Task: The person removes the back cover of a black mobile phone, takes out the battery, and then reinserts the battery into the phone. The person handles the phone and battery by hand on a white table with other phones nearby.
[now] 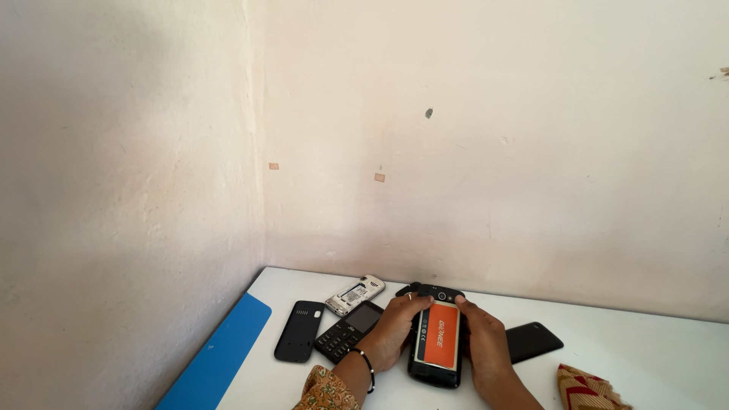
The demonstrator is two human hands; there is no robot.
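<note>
So we've got both hands wrapped around a black phone (pixel 435 335) lying back-up on the white table (pixel 653 357), cover off, with the orange battery (pixel 441 334) sitting in its bay – it's near the front edge, roughly centre of the scene. Our left hand (pixel 394 331) grips the left side with the thumb up near the top of the battery, and our right hand (pixel 484 342) is clamped along the right side, index fingertip at the top corner. Looks to us like we're in the middle of the battery step – seating it or prying it out, can't really tell which from here. Whichever it is, the next bit probably needs a fingertip right at the battery's top edge while the other hand keeps the body from sliding

Left of us there's a black keypad phone (pixel 348 331), a loose black back cover (pixel 299 330), and a silver opened phone (pixel 355 294) further back. A black cover (pixel 534 341) lies just right of our right hand
</note>
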